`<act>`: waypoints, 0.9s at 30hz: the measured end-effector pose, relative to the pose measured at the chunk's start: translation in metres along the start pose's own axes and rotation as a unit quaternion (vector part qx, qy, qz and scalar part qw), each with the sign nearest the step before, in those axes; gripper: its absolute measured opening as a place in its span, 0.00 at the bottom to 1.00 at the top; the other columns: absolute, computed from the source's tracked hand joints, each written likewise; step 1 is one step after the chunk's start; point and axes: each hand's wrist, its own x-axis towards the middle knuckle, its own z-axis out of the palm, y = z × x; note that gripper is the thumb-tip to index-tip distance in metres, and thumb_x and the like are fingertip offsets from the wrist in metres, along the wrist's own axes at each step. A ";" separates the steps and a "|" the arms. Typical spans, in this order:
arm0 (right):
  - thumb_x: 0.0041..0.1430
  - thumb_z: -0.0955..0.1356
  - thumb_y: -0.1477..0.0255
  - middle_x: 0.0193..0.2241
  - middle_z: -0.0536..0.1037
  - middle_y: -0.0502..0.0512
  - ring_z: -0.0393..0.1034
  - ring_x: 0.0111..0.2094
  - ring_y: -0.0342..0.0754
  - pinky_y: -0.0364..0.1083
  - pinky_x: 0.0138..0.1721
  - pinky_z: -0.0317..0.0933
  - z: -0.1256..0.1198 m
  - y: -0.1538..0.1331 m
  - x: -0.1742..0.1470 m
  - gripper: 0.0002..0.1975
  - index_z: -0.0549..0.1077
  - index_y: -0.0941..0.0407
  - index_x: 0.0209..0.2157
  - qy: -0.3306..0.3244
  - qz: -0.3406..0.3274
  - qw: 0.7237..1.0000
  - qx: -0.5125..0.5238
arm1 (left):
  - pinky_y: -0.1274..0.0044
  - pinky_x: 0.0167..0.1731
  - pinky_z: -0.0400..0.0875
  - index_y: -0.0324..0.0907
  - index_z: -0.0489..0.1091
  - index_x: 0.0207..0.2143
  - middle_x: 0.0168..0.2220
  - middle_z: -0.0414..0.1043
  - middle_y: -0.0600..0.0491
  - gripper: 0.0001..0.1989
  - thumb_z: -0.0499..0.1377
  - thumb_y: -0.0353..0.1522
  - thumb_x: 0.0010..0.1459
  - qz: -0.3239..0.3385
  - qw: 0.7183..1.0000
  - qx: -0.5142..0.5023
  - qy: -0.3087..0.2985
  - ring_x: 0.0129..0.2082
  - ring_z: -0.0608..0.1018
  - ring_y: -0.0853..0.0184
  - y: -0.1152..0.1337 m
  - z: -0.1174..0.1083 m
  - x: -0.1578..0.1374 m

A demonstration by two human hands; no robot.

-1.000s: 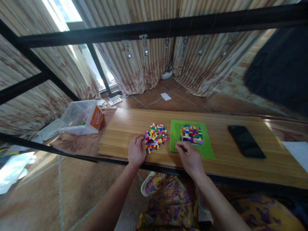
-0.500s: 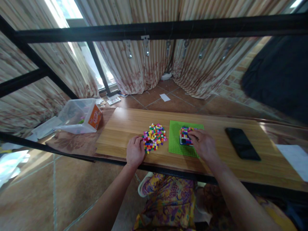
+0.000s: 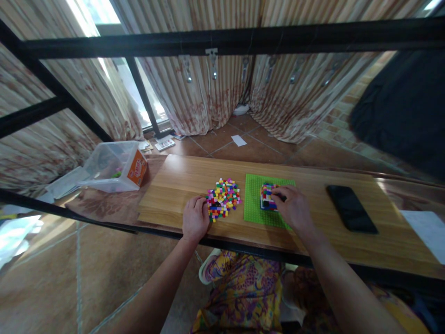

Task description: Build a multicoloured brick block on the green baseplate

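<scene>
A small multicoloured block of building bricks [image 3: 267, 196] stands on a green studded baseplate [image 3: 252, 204]. My right hand [image 3: 292, 207] reaches over its right side, thumb and fingers pinched on the bricks at its top. Part of the block is hidden behind those fingers, and I cannot make out a single brick between them. Left of the baseplate lies a loose pile of small coloured building bricks [image 3: 224, 197]. My left hand [image 3: 195, 216] rests on the table at the pile's left edge, fingers curled together; anything inside them is hidden.
A black phone [image 3: 351, 208] lies on the wooden table [image 3: 181, 178] to the right, with white paper [image 3: 424, 232] beyond it. On the left stands a clear plastic box [image 3: 111, 174] with an orange label. A dark metal bar [image 3: 229, 42] crosses above the far side.
My right hand has shifted very slightly at the brick block, fingers still pinched there. The left hand stays beside the pile.
</scene>
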 end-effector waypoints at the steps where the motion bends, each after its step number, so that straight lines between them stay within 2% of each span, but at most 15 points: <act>1: 0.58 0.66 0.67 0.38 0.80 0.59 0.73 0.42 0.55 0.55 0.47 0.65 0.000 0.001 0.000 0.11 0.80 0.54 0.33 0.002 0.000 1.000 0.003 | 0.65 0.50 0.72 0.40 0.73 0.44 0.46 0.74 0.43 0.11 0.52 0.31 0.66 0.001 1.000 0.000 0.001 0.46 0.75 0.57 0.000 0.000 0.000; 7: 0.59 0.66 0.65 0.38 0.79 0.59 0.72 0.41 0.55 0.55 0.47 0.65 0.000 0.001 -0.003 0.12 0.80 0.54 0.33 0.013 -0.004 1.000 0.009 | 0.64 0.49 0.72 0.40 0.73 0.44 0.45 0.74 0.43 0.11 0.52 0.32 0.66 0.002 1.000 0.003 0.000 0.46 0.75 0.57 0.001 -0.001 0.000; 20: 0.61 0.63 0.69 0.34 0.77 0.60 0.69 0.39 0.55 0.55 0.46 0.63 -0.002 -0.007 -0.003 0.12 0.76 0.55 0.29 0.014 -0.044 0.999 -0.021 | 0.65 0.49 0.72 0.40 0.73 0.44 0.45 0.74 0.44 0.11 0.53 0.31 0.66 0.000 1.000 0.003 0.003 0.46 0.75 0.57 0.001 -0.001 0.000; 27: 0.57 0.65 0.68 0.34 0.77 0.58 0.71 0.37 0.53 0.53 0.43 0.64 0.004 -0.009 -0.006 0.11 0.77 0.55 0.25 0.076 0.026 0.996 0.022 | 0.64 0.50 0.72 0.40 0.73 0.44 0.45 0.74 0.43 0.11 0.53 0.31 0.65 0.000 1.000 -0.001 -0.001 0.47 0.75 0.57 0.001 0.000 0.000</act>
